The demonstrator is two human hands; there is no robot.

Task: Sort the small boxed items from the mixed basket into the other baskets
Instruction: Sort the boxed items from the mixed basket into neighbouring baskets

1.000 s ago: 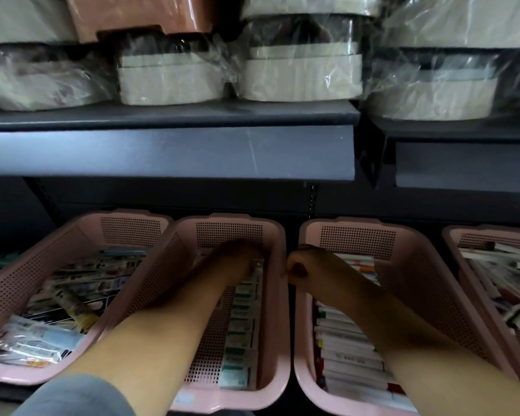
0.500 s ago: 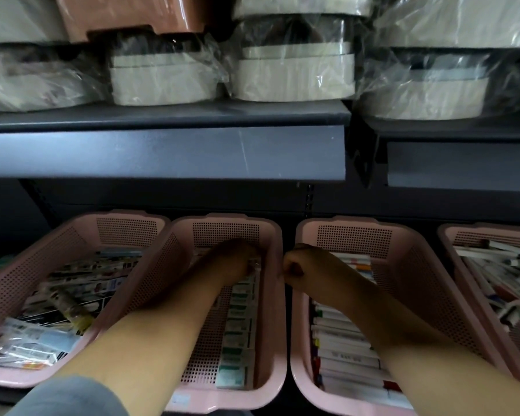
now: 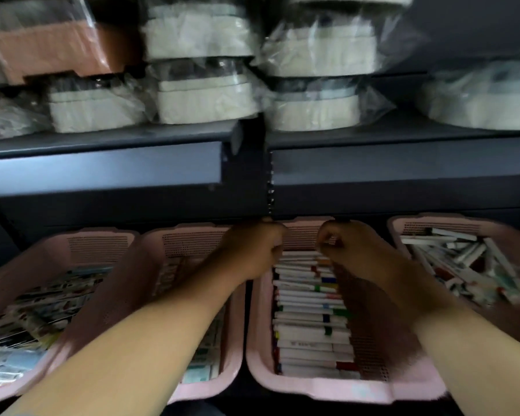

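Four pink baskets stand in a row on the lower shelf. The third basket [image 3: 312, 388] holds a neat stack of small white boxes [image 3: 306, 325] with coloured ends. My left hand [image 3: 252, 250] is curled at the far left corner of this basket, above its rim. My right hand [image 3: 351, 247] is curled over the basket's far end, next to the left hand. I see nothing in either fist; the picture is blurred. The fourth basket [image 3: 433, 219] holds a jumbled heap of small boxes [image 3: 463, 265]. My left forearm covers part of the second basket [image 3: 189, 228], which holds a row of boxes.
The leftmost basket [image 3: 72, 235] holds mixed packets and flat boxes. A dark shelf edge [image 3: 102, 172] hangs low over the baskets' far ends. Above it sit plastic-wrapped cream containers [image 3: 204, 100] and a brown one [image 3: 57, 52].
My left hand came out of the second basket and moved right to the third basket's far corner. My right hand moved right over that basket. The view swung to the right.
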